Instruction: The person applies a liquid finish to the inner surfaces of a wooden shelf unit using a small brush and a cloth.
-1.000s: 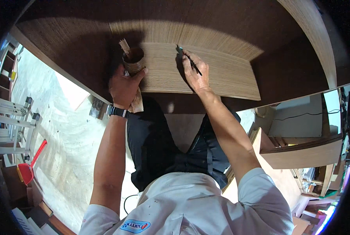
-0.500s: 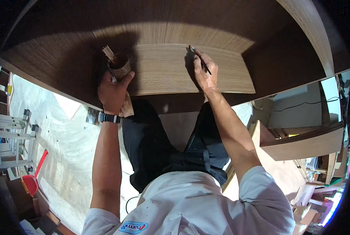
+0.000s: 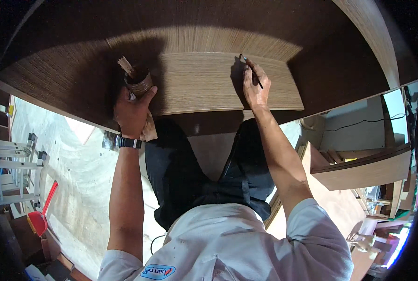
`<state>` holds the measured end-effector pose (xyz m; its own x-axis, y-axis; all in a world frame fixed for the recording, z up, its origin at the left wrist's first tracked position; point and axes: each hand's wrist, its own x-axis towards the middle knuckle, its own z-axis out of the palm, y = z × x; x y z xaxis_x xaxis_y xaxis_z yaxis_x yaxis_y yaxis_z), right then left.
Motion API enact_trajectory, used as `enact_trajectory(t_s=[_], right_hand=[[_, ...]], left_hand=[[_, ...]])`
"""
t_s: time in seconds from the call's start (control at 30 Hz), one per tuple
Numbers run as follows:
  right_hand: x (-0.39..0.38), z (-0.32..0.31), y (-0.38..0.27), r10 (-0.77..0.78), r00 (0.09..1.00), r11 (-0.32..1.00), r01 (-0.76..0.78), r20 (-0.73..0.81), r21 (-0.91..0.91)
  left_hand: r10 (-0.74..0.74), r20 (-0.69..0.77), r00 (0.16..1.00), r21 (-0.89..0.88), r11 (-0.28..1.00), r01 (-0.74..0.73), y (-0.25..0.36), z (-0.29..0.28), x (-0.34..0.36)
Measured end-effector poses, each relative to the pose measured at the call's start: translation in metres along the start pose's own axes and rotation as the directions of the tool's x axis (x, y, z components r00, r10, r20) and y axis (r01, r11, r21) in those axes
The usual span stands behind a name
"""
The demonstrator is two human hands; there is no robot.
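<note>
Well, my left hand (image 3: 132, 112) is wrapped around a small brown cup (image 3: 139, 85), thumb along its right side, the other fingers largely hidden behind it. A flat wooden stick (image 3: 125, 65) pokes out of the cup, leaning to the upper left. Below my palm hangs a tan scrap (image 3: 149, 129), paper or cloth, just beside my dark watch (image 3: 128, 142); I cannot tell how it is pinned. The cup sits left of the pale, wood-grained board (image 3: 199, 86), over the shadowed part of the dark cabinet.

My right hand (image 3: 256, 95) pinches a thin dark brush (image 3: 257, 79) the way one holds a pen, its handle running back across my fingers. The tip points up and left at the seam where the board meets the upright panel (image 3: 204, 40), near its right half; whether it touches is too small to make out. My knees in black trousers (image 3: 176, 173) are below the cabinet's edge, with a red dustpan (image 3: 39, 224) and a ladder (image 3: 10, 164) off to my left
</note>
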<state>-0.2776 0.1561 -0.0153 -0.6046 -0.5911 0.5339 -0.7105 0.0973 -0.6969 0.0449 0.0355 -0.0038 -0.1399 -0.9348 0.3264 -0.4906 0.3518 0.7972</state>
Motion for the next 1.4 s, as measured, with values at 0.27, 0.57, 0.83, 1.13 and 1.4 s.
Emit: enact_trajectory(t_s=[0.27, 0.57, 0.83, 1.13, 1.4], right_hand=[[-0.009, 0.05, -0.04, -0.096, 0.992, 0.98, 0.08, 0.081, 0.182], [-0.02, 0.105, -0.091, -0.123, 0.971, 0.959, 0.063, 0.206, 0.275], [-0.027, 0.139, -0.121, -0.162, 0.956, 0.941, 0.075, 0.244, 0.331], [-0.027, 0.165, -0.133, -0.292, 0.926, 0.918, 0.202, 0.238, 0.341], [-0.022, 0.127, -0.106, -0.218, 0.96, 0.947, 0.165, 0.173, 0.277]], left_hand=[[-0.007, 0.031, 0.999, 0.014, 1.0, 0.006, -0.004, 0.001, 0.003], [-0.046, 0.055, 0.997, -0.135, 0.989, 0.053, 0.001, -0.019, -0.014], [0.019, 0.043, 0.999, -0.143, 0.99, -0.013, 0.011, -0.047, -0.048], [-0.023, 0.002, 1.0, -0.227, 0.974, 0.023, 0.007, -0.053, -0.056], [0.022, 0.007, 1.0, -0.157, 0.987, -0.02, 0.006, -0.044, -0.053]])
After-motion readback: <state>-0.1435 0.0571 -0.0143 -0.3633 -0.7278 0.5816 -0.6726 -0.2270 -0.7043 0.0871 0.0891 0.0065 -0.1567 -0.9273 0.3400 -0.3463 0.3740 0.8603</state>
